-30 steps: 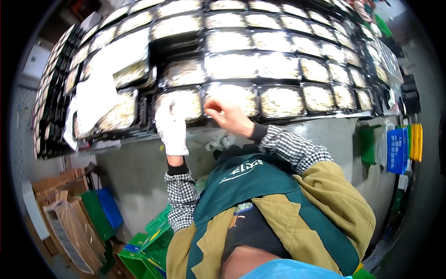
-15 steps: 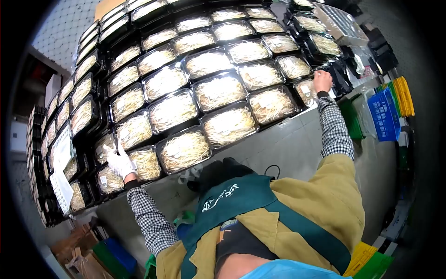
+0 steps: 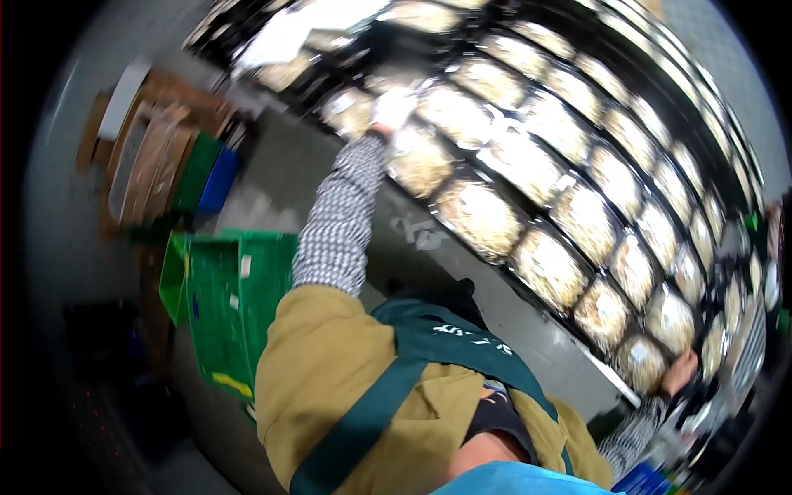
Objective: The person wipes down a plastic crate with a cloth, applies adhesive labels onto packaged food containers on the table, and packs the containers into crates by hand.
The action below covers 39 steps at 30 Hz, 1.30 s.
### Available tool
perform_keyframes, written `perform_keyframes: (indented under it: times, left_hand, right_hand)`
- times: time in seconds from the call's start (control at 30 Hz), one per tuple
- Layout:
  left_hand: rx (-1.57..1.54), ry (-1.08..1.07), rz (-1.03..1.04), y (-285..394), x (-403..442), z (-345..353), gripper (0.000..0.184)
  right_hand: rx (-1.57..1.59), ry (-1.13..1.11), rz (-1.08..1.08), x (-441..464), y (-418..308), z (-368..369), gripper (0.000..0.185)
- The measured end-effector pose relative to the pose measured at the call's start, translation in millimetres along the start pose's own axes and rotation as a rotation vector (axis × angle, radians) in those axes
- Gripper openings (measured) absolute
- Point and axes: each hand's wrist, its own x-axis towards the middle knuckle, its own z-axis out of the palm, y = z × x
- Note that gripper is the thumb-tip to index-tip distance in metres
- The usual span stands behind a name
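Rows of black trays with pale, stringy contents under clear film [image 3: 478, 219] cover the table. My left hand [image 3: 394, 109], in a white glove, reaches to the trays at the upper left; its fingers are smeared by blur. At the lower right my bare right hand [image 3: 680, 373] touches the edge of the last front-row tray [image 3: 641, 361], its fingertips partly hidden. White sheets [image 3: 309, 33] lie over trays at the top left.
A green crate [image 3: 239, 301] stands on the floor at the left. Behind it are a green and a blue crate [image 3: 219, 181] and cardboard boxes [image 3: 153, 157]. A blue crate [image 3: 642, 480] shows at the bottom right. Part of another person [image 3: 774, 235] is at the right edge.
The view has swung round, so the table now slopes down to the right. My hands, close together a second ago, are spread wide along the trays, as they were half a second ago.
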Motion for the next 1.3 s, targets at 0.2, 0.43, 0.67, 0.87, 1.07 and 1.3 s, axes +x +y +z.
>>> perform_keyframes:
  times: [0.2, 0.43, 0.67, 0.87, 1.07, 1.3]
  left_hand:
    - [-0.118, 0.162, -0.068, 49.2, -6.6, -96.7, 0.025]
    - [-0.212, 0.803, -0.515, 12.4, -170.4, -231.9, 0.016]
    - [-0.030, 1.089, -0.897, -87.9, -462.2, -323.7, 0.022]
    - [0.135, 1.090, -1.614, -163.5, -716.1, -320.0, 0.026]
    - [0.226, 1.012, -2.009, -208.0, -900.3, -220.8, 0.025]
    - [0.081, 0.676, -2.284, -210.9, -965.3, -195.8, 0.051]
  right_hand:
    - [-0.574, 0.196, -0.478, 58.4, -111.8, -71.9, 0.025]
    - [-0.335, 0.462, -0.883, 30.1, -388.9, -88.1, 0.026]
    - [0.412, -0.275, -1.102, -188.7, -672.0, 11.4, 0.030]
    - [0.650, -0.916, -1.418, -459.2, -904.4, 87.7, 0.034]
    - [0.583, -1.161, -1.556, -727.2, -1034.5, 219.5, 0.034]
    - [0.431, -1.308, -1.532, -953.2, -997.3, 348.9, 0.034]
